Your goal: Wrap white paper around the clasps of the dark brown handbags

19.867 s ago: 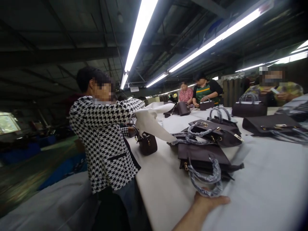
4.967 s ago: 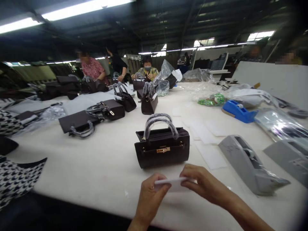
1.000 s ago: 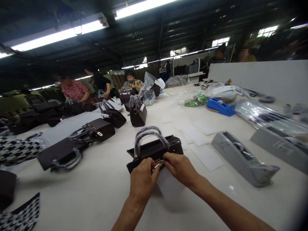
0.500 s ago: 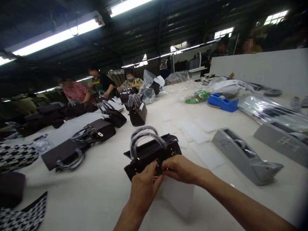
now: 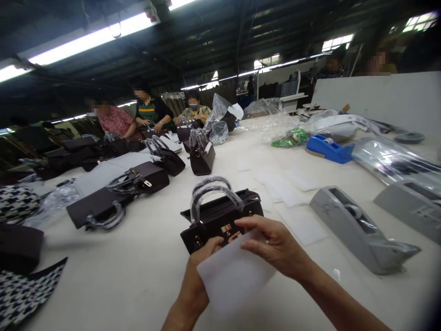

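Note:
A dark handbag point(image 5: 220, 220) with plastic-wrapped handles stands upright on the white table, gold-coloured hardware on its front. My right hand point(image 5: 275, 243) pinches the upper edge of a thin white sheet point(image 5: 237, 271) between thumb and fingers, just in front of the bag. At the bag's lower left front, my left hand point(image 5: 198, 271) has its thumb against the bag near the clasp point(image 5: 226, 228). The sheet hides most of the left fingers and part of the bag's front.
Grey tape dispensers point(image 5: 358, 230) and a blue one point(image 5: 329, 148) sit to the right, beside loose white sheets point(image 5: 299, 223). More dark bags point(image 5: 99, 207) lie left and ahead. Several people point(image 5: 115, 120) are at the far side.
The white sheet has risen from below the bag to in front of it, with my right hand on it. My hands have moved apart, and the bag's clasp now shows between them.

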`<state>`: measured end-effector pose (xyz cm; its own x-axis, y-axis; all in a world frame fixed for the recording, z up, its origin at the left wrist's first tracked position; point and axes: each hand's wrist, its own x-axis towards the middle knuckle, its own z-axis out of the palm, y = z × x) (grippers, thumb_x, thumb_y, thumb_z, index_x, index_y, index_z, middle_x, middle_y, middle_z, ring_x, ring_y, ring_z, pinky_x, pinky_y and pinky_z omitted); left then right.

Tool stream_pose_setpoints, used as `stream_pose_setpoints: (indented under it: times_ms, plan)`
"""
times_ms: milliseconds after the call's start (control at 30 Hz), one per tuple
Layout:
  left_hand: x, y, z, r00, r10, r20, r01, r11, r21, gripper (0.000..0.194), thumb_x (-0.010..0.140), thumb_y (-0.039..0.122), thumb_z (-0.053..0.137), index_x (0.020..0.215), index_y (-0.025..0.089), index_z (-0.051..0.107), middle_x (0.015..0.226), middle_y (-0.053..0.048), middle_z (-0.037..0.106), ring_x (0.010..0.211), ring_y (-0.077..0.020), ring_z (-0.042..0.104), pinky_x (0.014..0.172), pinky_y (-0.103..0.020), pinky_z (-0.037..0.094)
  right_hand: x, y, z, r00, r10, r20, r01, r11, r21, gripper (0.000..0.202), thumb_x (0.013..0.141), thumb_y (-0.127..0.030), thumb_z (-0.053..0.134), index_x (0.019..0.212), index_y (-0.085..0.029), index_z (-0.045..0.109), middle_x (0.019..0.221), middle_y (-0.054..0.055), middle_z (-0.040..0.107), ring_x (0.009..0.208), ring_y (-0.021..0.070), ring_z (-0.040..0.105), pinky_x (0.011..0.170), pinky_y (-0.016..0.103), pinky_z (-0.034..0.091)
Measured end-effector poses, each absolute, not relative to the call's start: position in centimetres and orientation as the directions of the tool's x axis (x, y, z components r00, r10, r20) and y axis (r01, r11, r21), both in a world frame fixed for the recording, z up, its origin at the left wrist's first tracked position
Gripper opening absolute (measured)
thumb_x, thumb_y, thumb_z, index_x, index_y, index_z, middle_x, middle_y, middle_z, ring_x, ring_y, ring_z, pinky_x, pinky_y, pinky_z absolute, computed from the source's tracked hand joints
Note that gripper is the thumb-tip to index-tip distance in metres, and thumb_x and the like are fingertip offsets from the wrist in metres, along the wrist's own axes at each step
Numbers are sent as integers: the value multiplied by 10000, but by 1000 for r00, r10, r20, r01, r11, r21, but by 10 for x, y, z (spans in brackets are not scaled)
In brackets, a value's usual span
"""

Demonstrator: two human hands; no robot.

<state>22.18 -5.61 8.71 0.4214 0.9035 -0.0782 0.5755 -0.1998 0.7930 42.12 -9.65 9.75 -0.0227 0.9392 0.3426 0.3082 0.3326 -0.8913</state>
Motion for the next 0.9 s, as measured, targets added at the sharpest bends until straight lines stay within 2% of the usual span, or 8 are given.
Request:
stream_pose_setpoints:
  times_ms: [100,167,267,367,467,600,767,900]
  plan:
    - [214,-49,98,370,901,-225,234,144,962,577,839,547,166,1032,142,530,883,-81,653,777,-198,605,643,-298,469,412,-76,86,-60,886,460,403,443,-800,283,781,-259,593,1063,-241,581,912,22,621,849,150,573,782,265,453]
    - [211,-45,106,416,878,-236,171,180,969,622,816,590,183,1078,131,510,951,-98,641,828,-211,596,678,-315,469,408,-67,77,-58,861,506,455,474,-754,270,794,-249,578,1064,-229,576,899,25,612,840,144,571,777,258,457]
    - [215,-40,117,473,872,-127,453,-117,884,433,724,461,542,1062,190,534,1002,-50,625,874,-202,574,727,-291,449,405,-62,68,-2,823,568,526,484,-699,241,819,-259,545,1055,-220,570,882,28,595,799,138,570,739,249,469]
    - [228,-36,124,510,859,41,703,-444,556,190,724,292,582,894,208,581,880,-15,616,812,-179,564,715,-272,424,405,-62,68,55,799,599,584,460,-668,227,816,-258,544,1036,-207,552,875,31,593,782,144,569,735,261,471]
    - [237,-32,123,537,833,134,785,-551,282,80,783,258,511,797,200,565,819,-13,577,751,-159,558,677,-258,416,409,-62,74,28,845,534,605,411,-682,355,749,-220,618,1082,-205,498,959,36,595,872,163,569,790,283,463]
    - [241,-33,116,540,833,122,830,-551,87,138,804,312,490,847,208,570,909,-25,558,723,-156,572,633,-254,442,415,-60,82,-134,895,426,640,406,-652,380,724,-134,604,1081,-213,501,1012,27,597,930,164,564,836,295,437]
    - [245,-35,117,647,704,293,746,-664,-52,112,775,237,529,849,177,588,1322,-81,383,1133,-262,430,880,-351,431,418,-52,92,-236,875,424,656,465,-594,224,751,-116,565,967,-173,568,922,34,620,859,157,576,784,262,432]
    - [246,-19,124,687,713,138,711,-700,75,112,755,271,548,794,178,599,1300,-76,427,1197,-255,379,945,-373,396,423,-48,95,-248,874,417,626,473,-620,197,728,-83,569,901,-175,589,833,6,626,784,139,579,729,238,432]
